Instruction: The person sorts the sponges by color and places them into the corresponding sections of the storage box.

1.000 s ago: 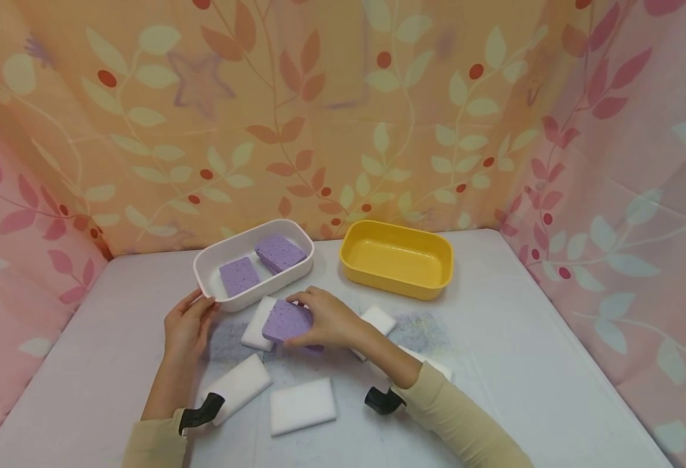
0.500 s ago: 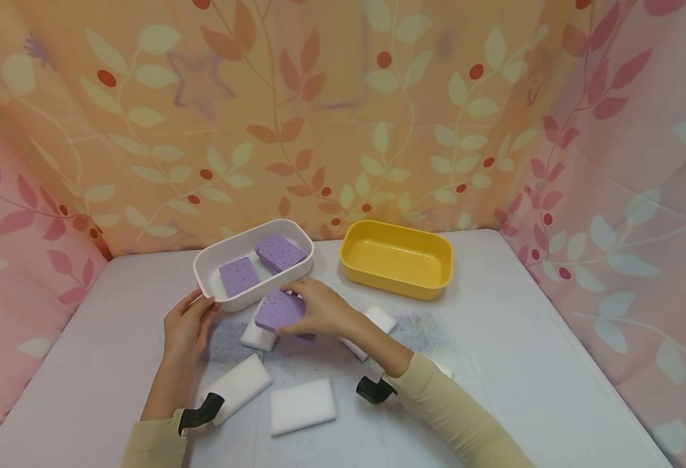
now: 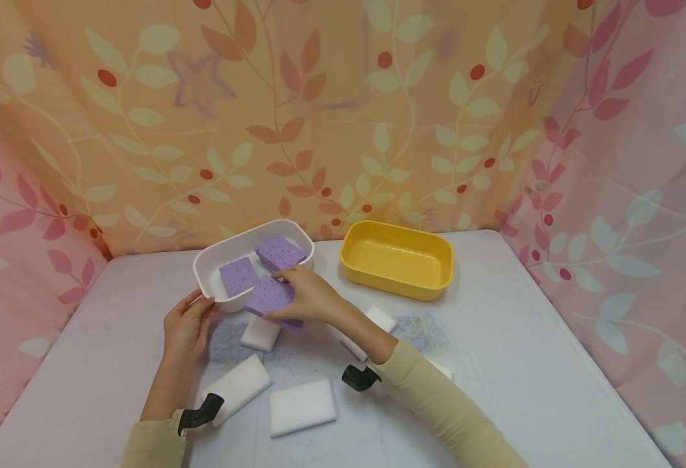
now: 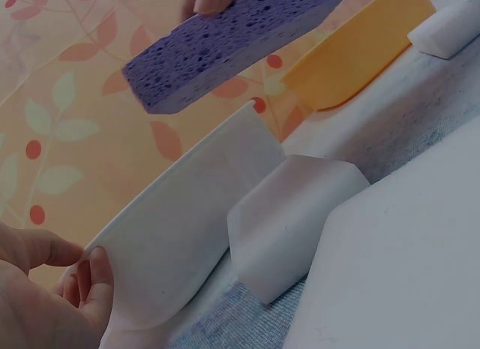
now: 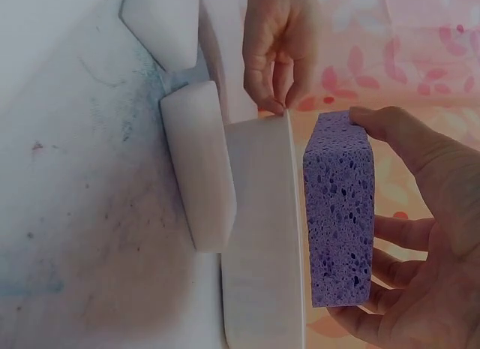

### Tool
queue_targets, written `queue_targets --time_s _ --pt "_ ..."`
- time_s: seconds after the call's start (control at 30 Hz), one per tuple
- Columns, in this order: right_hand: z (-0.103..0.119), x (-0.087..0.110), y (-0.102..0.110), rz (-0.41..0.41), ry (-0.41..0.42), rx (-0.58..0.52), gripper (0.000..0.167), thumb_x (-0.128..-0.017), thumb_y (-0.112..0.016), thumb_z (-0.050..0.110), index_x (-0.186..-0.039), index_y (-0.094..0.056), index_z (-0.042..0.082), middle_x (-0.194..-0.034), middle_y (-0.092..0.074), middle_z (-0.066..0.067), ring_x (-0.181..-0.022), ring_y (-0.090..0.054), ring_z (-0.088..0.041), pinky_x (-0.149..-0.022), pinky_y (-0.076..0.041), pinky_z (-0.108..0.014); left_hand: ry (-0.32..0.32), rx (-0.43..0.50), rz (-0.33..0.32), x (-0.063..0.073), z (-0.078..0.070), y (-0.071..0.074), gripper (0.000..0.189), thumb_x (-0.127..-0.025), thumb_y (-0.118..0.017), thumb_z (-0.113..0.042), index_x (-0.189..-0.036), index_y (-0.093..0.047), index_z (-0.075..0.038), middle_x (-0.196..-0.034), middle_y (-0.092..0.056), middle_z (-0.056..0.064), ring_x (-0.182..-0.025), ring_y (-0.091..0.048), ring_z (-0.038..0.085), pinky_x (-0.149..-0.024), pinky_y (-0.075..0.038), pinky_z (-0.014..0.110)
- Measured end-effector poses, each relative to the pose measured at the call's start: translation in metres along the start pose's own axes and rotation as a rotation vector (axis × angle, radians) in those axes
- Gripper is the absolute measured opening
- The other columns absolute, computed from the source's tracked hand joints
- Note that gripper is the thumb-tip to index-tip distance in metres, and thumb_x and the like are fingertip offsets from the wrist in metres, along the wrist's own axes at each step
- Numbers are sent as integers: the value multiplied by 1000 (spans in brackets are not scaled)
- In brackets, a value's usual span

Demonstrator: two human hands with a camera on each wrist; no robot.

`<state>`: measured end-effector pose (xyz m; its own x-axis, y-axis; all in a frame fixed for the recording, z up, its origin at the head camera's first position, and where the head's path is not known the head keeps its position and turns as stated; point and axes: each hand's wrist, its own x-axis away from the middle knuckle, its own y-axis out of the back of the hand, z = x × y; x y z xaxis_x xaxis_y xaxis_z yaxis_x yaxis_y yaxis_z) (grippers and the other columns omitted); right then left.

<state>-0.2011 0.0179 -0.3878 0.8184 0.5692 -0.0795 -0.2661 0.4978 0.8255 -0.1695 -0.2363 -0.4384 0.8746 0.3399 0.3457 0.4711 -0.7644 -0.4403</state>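
Observation:
In the head view my right hand (image 3: 316,300) grips a purple sponge (image 3: 268,296) by its edges, over the front rim of a white plastic container (image 3: 207,276). The right wrist view has the thumb on one end of the sponge (image 5: 339,214) and the fingers on the other. My left hand (image 3: 186,328) pinches the container's near left corner. In the left wrist view the rim sits between thumb and fingers of that hand (image 4: 56,289). Two places inside the container hold purple sponges, one at the left (image 3: 238,276) and one at the right (image 3: 278,252).
A yellow container (image 3: 398,283) with nothing in it stands to the right. Several white foam blocks lie on the table, among them a front block (image 3: 303,407), a left block (image 3: 238,389) and one near the container (image 3: 261,333). My right forearm partly covers others. Patterned curtains surround the table.
My right hand has carried the purple sponge up and leftward, from above a white foam block to the white container's front rim. The left hand has stayed in place.

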Motion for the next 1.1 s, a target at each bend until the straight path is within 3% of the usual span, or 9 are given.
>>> queue_targets --time_s 0.1,0.3,0.53,0.73,0.87,1.0,1.1 --pt "3 -7 -1 -5 -7 9 78 -83 -89 44 -146 -61 7 -136 -65 -10 -120 -62 -20 -101 -53 -28 -7 12 1 0 0 1 26 -101 -59 10 -120 -60 -8 -82 -73 -3 -73 -72 8 -73 -62 18" --pt "8 -18 -4 -19 -8 24 76 -84 -89 43 -144 -62 5 -137 -66 -11 -124 -61 -21 -105 -52 -29 -37 14 32 2 0 0 28 -101 -58 11 -124 -57 -5 -81 -73 -3 -72 -72 6 -74 -62 17" --pt "9 -32 -8 -49 -9 49 76 -84 -89 45 -143 -63 4 -135 -67 -11 -121 -62 -20 -104 -52 -29 -55 51 39 3 1 1 32 -100 -57 14 -93 -69 -15 -80 -73 -1 -69 -72 8 -72 -62 18" --pt "12 -43 -11 -76 -7 78 77 -85 -87 48 -143 -62 4 -135 -69 -9 -123 -63 -18 -105 -51 -27 -51 29 36 3 1 1 28 -100 -58 12 -98 -66 -14 -80 -72 -2 -70 -71 7 -72 -62 17" --pt "15 -51 -12 -99 -16 71 77 -85 -87 49 -142 -63 3 -133 -70 -9 -121 -64 -19 -103 -52 -26 -49 16 30 2 2 0 23 -101 -58 12 -113 -62 -7 -80 -73 -3 -70 -71 7 -73 -61 16" --pt "18 -60 -14 -113 -36 51 75 -86 -86 48 -141 -63 2 -132 -70 -10 -119 -65 -20 -101 -54 -28 -46 6 31 0 2 0 30 -101 -58 12 -129 -54 0 -79 -73 -3 -71 -71 7 -73 -61 16" --pt "20 -67 -17 -121 -62 66 76 -86 -85 51 -141 -63 3 -132 -71 -9 -119 -66 -20 -101 -54 -28 -43 18 32 -1 3 1 33 -101 -57 12 -131 -53 1 -79 -73 -3 -71 -71 7 -73 -61 17"
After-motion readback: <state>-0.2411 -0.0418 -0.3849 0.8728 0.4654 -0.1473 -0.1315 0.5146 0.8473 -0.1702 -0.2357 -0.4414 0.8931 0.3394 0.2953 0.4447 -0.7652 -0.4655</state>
